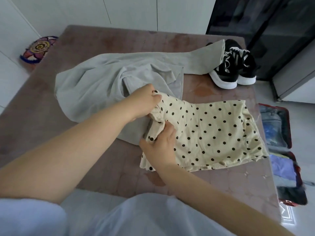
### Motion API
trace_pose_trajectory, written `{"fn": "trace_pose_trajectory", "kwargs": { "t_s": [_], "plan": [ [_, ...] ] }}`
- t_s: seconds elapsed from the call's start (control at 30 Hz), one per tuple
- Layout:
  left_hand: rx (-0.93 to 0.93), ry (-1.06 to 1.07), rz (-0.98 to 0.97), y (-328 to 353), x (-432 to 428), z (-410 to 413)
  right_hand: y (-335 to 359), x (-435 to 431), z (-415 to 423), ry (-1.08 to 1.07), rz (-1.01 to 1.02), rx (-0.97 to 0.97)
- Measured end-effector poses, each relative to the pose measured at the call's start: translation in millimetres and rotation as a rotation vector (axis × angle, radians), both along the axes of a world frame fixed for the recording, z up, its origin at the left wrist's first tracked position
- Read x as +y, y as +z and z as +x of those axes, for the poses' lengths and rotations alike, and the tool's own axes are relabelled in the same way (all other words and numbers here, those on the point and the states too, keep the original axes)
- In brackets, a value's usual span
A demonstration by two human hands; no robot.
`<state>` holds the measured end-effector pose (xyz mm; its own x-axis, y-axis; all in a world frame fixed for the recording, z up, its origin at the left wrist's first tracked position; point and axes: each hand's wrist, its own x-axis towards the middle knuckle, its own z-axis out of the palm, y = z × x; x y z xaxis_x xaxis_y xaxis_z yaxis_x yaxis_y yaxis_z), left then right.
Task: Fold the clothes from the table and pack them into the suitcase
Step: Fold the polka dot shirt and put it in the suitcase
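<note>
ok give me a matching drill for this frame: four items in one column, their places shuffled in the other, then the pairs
Items
1. polka-dot garment
2. grey garment
3. black sneakers
4. suitcase

Places
A. far right corner of the table
B. lying open beside the table's right edge, lower down
C. near right part of the table, left hand and right hand on it
D. spread across the table's middle, partly under another garment

Pairs: 1-C, 2-D, 3-A, 4-B

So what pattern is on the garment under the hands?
The garment is cream with black dots; head view.
</note>
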<state>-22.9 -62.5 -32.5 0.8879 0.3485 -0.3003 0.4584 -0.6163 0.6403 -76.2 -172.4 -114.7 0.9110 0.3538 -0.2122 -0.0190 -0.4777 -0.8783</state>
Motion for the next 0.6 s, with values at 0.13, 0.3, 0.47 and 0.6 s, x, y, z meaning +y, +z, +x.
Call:
{"fn": "trace_pose_trajectory", "kwargs": {
  "t_s": [0.13,0.3,0.47,0.6],
  "plan": [
    [0.038,-0.019,0.215,7,8,11,-4,-25,9,0.125,-0.066,0.178],
    [-0.008,-0.048,0.220,12,-7,31,1,-72,25,0.084,-0.103,0.122],
    [-0.066,-0.105,0.025,19,-49,83,24,-133,60,0.023,-0.048,0.102],
    [-0.060,-0.118,-0.367,31,-99,124,28,-190,105,-0.225,-0.048,0.058]
  ]
}}
